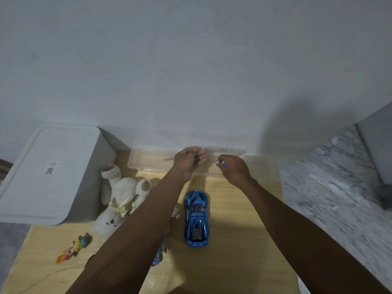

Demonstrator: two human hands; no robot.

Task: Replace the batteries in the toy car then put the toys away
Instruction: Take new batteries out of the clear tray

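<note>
A shiny blue toy sports car (197, 218) stands on its wheels near the middle of the pale wooden tabletop (239, 240), its length running from the near edge toward the far edge, and neither hand touches it. Both bare arms reach past it toward the far edge, where a shallow clear plastic tray (148, 161) lies along the white wall (191, 71).

The left hand (189, 161) hovers over the tray with its palm turned up and its fingers loosely cupped; what lies in it, if anything, cannot be told. The right hand (234, 169) is just beside it, to the right, with fingers curled and the thumb and forefinger pinching a small blue-and-silver object (220, 162) that is too small to identify.

At the left edge of the tabletop sits a large white plastic storage box with its lid on (51, 172), a small printed label on the lid. Just beside the box a cream-coloured plush bear with a pale yellow bow (118, 198) lies on its back, head toward the near edge. Nearer the front left corner lies a small colourful toy figure in orange, yellow and blue (73, 248). Another small figure (158, 256) is mostly hidden under the left forearm. To the right of the tabletop is a grey-and-white marbled surface (339, 198).
</note>
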